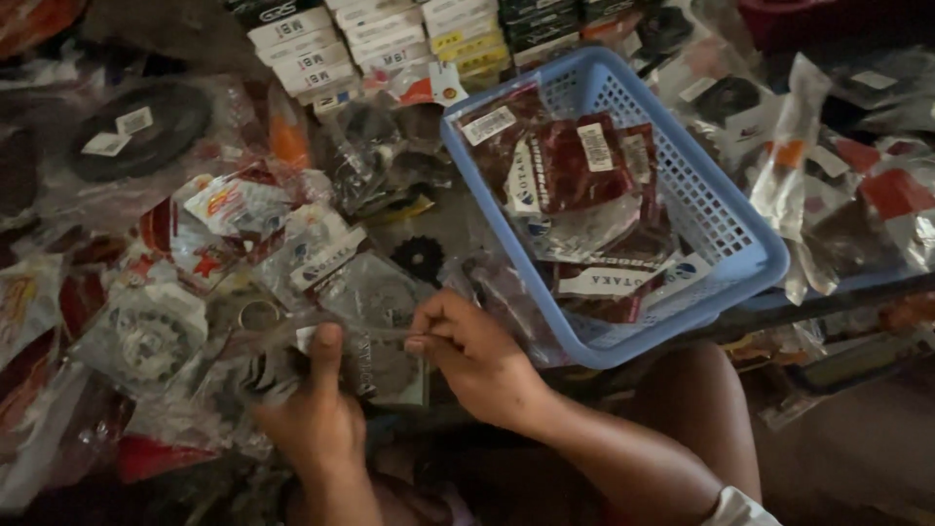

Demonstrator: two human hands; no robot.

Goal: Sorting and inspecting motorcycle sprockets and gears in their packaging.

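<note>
Far left: big black ring in clear bag (pixel 136 131), up top. Below it, pile of see-through bags with metal gear wheels (pixel 146 341). Left hand (pixel 317 409) closed, thumb up, pinching clear plastic bag (pixel 375 326) at bottom middle. Right hand (pixel 472 356) closed, fingers pinching same bag's top edge. Small black gear (pixel 419 258) loose just above. Blue basket (pixel 701 195) right of hands, dark red packets (pixel 584 166) inside. White boxes (pixel 312 49) stacked behind.
</note>
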